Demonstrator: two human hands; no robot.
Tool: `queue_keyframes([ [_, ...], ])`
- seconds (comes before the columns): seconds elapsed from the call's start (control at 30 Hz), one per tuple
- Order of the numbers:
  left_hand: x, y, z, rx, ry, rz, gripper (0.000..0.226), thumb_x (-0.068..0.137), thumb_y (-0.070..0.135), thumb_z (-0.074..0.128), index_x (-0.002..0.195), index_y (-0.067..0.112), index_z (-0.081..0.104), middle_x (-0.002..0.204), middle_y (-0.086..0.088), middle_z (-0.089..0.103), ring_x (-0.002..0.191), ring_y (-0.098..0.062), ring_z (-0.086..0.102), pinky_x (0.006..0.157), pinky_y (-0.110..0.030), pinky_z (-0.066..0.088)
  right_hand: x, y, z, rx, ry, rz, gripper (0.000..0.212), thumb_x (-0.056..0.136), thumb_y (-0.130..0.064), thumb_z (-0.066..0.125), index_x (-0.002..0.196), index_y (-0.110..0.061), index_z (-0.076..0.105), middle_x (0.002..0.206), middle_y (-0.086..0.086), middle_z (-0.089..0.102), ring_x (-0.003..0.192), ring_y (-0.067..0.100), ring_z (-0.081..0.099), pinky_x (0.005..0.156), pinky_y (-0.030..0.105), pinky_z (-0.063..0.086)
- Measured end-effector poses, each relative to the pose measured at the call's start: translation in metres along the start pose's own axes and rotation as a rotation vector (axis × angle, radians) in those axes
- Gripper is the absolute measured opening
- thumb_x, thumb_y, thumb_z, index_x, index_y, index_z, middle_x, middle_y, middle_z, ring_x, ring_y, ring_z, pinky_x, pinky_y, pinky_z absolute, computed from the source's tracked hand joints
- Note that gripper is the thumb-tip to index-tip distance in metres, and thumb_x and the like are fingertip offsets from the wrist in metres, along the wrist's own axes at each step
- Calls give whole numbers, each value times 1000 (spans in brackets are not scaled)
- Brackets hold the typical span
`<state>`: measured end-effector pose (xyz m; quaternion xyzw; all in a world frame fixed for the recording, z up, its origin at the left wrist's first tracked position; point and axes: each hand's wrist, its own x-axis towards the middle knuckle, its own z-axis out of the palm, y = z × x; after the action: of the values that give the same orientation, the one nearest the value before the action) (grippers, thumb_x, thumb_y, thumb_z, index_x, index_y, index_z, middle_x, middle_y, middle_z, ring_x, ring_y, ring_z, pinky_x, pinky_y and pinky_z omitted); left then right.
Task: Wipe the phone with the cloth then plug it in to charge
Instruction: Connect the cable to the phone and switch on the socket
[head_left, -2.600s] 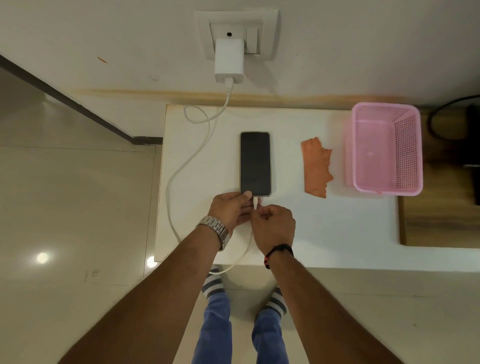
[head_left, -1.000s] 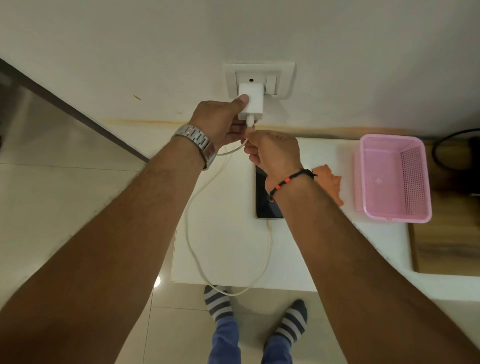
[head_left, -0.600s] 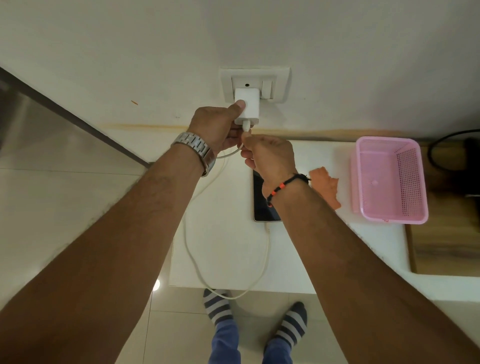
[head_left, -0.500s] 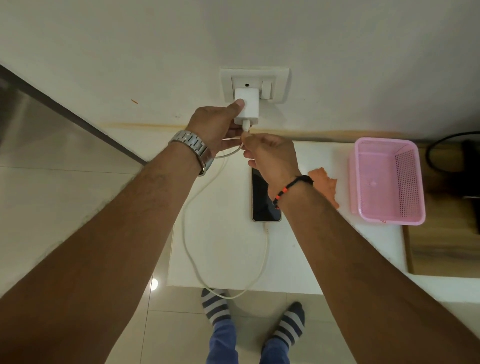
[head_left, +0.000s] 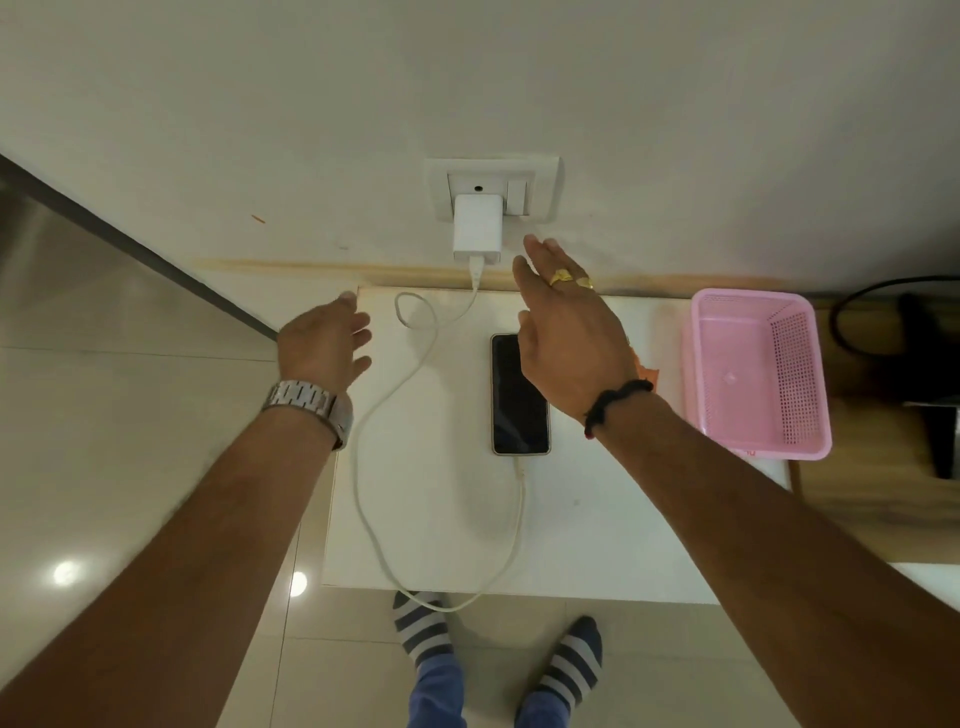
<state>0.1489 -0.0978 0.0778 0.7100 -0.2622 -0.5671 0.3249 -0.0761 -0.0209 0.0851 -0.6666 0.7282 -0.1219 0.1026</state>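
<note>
A black phone (head_left: 519, 410) lies face up on the white table (head_left: 597, 519), its screen dark. A white cable (head_left: 363, 488) runs from its near end, loops off the table's front edge and climbs to the white charger (head_left: 477, 226) in the wall socket (head_left: 543, 184). My left hand (head_left: 322, 348) hovers open over the table's far left corner, holding nothing. My right hand (head_left: 566, 332) is open with fingers spread just right of the charger, above the phone's far end. Only a sliver of the orange cloth (head_left: 648, 374) shows behind my right wrist.
A pink plastic basket (head_left: 701, 364) stands at the table's right end. Right of it are a wooden surface (head_left: 862, 488) and a black cord (head_left: 852, 312). Shiny floor tiles (head_left: 130, 441) lie to the left, and my striped socks (head_left: 423, 623) show below the table's front edge.
Both hands have let go of the charger and cable and drawn back from the socket, fingers now spread. The cable is seated in the charger.
</note>
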Motion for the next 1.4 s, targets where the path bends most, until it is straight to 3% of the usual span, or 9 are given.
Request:
queue_keyframes([
  [0.1, -2, -13, -7, -46, 4, -70, 31, 100, 26, 60, 125, 10, 68, 122, -10, 75, 113, -24, 71, 98, -47, 58, 6, 4, 2, -101, -64, -37, 69, 89, 0, 55, 154, -10, 32, 168, 0, 12, 154, 18, 11, 98, 31, 52],
  [0.33, -1, -13, 1, -23, -29, -66, 31, 104, 22, 52, 128, 10, 67, 126, -11, 73, 117, -23, 69, 103, -44, 54, 16, 7, 7, -138, -69, -73, 78, 82, 8, 56, 153, -9, 32, 168, -2, 8, 154, 17, 8, 79, 33, 61],
  [0.4, 1, -9, 5, 40, -28, 38, 31, 102, 18, 54, 129, 10, 67, 131, -13, 70, 118, -22, 67, 103, -40, 52, 17, 6, 8, -137, -62, -80, 79, 80, 9, 55, 153, -8, 32, 168, -1, 9, 154, 17, 8, 81, 33, 61],
  [0.57, 4, -8, 8, 424, -137, 457, 43, 107, 19, 51, 150, 21, 53, 157, -3, 50, 143, -13, 46, 120, -27, 33, 21, 4, 10, -158, -35, -72, 84, 76, 10, 57, 154, -9, 31, 168, 2, 10, 154, 19, 10, 82, 32, 59],
  [0.73, 2, -3, 12, 773, -226, 798, 54, 107, 13, 48, 159, 14, 37, 167, -11, 34, 156, -24, 28, 128, -41, 19, 23, 3, 10, -168, -39, -73, 84, 77, 9, 58, 154, -8, 29, 168, 3, 9, 154, 20, 10, 82, 33, 59],
  [0.93, 3, 8, 14, 1146, -241, 960, 69, 97, 23, 37, 164, 15, 22, 172, -18, 16, 160, -36, 13, 125, -63, 10, 21, 2, 8, -171, -53, -82, 83, 78, 9, 54, 155, -6, 26, 169, 4, 5, 155, 21, 7, 80, 35, 60],
  [1.1, 5, 12, 16, 1271, -244, 1059, 73, 94, 24, 34, 165, 13, 18, 174, -15, 11, 161, -34, 8, 127, -63, 7, 20, 2, 8, -191, -52, -75, 83, 80, 9, 56, 155, -6, 26, 169, 4, 4, 155, 22, 7, 82, 34, 60],
  [1.4, 6, 14, 20, 1266, -245, 1051, 71, 96, 18, 39, 164, 13, 18, 174, -16, 11, 161, -34, 10, 126, -63, 7, 24, 1, 12, -183, -56, -45, 86, 76, 12, 60, 154, -7, 30, 169, 4, 0, 153, 24, 17, 79, 33, 60],
])
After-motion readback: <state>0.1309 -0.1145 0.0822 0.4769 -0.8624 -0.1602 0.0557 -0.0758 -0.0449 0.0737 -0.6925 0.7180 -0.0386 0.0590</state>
